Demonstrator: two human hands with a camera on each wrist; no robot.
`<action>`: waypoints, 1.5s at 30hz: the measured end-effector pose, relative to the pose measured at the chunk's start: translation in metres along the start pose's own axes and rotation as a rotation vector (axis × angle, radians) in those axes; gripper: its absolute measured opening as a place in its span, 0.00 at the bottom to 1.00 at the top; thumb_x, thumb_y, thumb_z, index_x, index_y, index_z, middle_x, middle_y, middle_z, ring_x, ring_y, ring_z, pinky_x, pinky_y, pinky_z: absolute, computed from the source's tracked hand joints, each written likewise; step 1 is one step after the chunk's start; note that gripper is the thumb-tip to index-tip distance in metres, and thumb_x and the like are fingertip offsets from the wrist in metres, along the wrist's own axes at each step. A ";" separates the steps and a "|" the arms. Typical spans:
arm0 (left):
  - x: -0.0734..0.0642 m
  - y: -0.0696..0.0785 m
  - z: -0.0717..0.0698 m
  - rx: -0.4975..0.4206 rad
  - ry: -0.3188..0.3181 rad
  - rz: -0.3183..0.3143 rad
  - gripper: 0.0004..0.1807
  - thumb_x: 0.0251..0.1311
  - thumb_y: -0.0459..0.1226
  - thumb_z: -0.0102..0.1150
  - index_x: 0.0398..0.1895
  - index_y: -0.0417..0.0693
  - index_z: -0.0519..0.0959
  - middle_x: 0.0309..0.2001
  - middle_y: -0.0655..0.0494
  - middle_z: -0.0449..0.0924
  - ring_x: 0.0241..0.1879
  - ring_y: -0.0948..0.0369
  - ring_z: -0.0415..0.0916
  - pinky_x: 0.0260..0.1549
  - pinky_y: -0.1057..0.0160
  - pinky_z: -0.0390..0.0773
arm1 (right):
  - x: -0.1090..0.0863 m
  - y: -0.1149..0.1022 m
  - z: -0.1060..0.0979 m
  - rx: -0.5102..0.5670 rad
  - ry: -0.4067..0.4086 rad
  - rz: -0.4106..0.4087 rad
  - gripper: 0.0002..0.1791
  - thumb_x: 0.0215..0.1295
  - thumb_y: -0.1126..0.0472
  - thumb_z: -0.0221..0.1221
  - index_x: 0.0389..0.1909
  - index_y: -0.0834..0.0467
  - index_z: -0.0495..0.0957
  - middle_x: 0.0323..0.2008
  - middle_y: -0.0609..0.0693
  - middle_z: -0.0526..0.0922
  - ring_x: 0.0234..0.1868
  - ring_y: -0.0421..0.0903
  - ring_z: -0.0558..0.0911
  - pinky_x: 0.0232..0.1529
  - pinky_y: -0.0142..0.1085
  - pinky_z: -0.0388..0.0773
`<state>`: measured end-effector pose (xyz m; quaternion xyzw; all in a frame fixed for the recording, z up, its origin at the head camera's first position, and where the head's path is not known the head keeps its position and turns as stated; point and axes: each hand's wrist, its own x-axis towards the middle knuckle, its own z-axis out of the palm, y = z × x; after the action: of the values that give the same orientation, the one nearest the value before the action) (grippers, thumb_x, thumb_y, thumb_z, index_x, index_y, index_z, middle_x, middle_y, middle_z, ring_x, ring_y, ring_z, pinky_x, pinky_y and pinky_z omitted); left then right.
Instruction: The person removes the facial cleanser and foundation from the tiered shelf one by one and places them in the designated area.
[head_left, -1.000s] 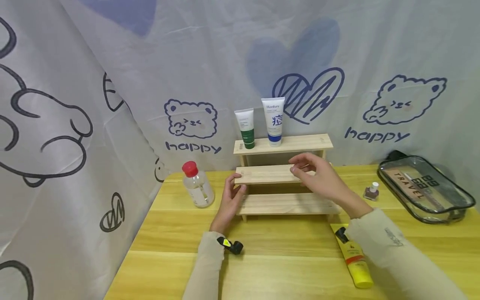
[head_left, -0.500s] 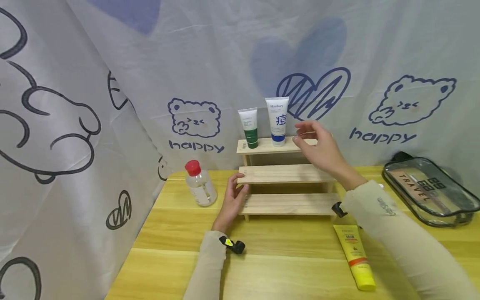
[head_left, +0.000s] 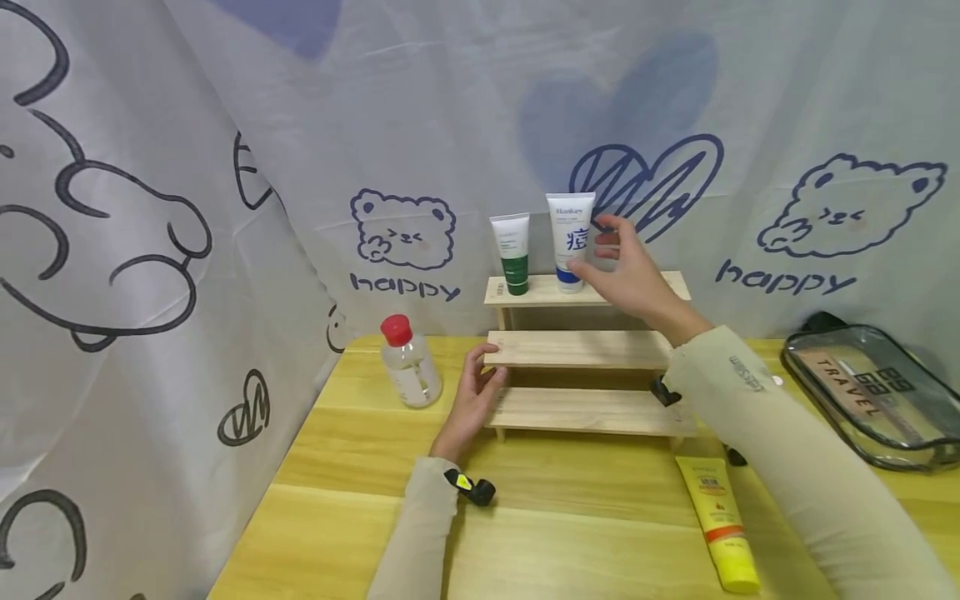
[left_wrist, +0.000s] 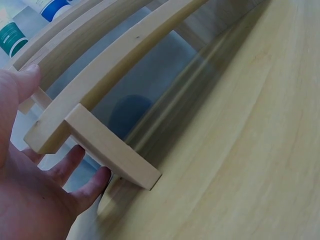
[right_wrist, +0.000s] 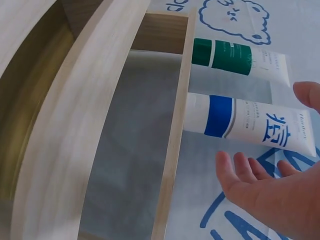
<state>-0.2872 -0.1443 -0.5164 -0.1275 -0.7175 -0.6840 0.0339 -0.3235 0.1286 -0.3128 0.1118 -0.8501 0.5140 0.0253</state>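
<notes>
In the head view, a pale wooden three-tier stand sits on a yellow wood-grain table before a white curtain printed with blue bears and hearts. On its top tier, a white plastic tube with a blue band stands upright beside a smaller white-and-green plastic tube. The right hand is at the blue-banded tube, its thumb in front and its fingers to the right. The left hand has its thumb and index finger round the left end of the middle tier. A clear bottle with a red cap stands to the left; a yellow squeeze tube lies in front, at the right.

In the left wrist view, the left thumb rests against the middle tier, the lower fingers spread near the stand's front leg.

In the right wrist view, the blue-banded tube lies between right thumb and fingers, which are apart, with gaps showing.
</notes>
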 end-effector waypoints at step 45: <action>0.002 -0.001 0.000 -0.027 -0.018 0.012 0.24 0.84 0.35 0.53 0.76 0.48 0.62 0.77 0.37 0.68 0.74 0.38 0.72 0.68 0.56 0.76 | 0.036 0.000 0.033 0.089 0.106 -0.135 0.29 0.83 0.65 0.55 0.78 0.65 0.59 0.67 0.70 0.76 0.67 0.64 0.78 0.75 0.60 0.72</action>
<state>-0.2894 -0.1443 -0.5169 -0.1385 -0.7076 -0.6922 0.0299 -0.3564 0.0933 -0.3224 0.1425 -0.8142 0.5538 0.0999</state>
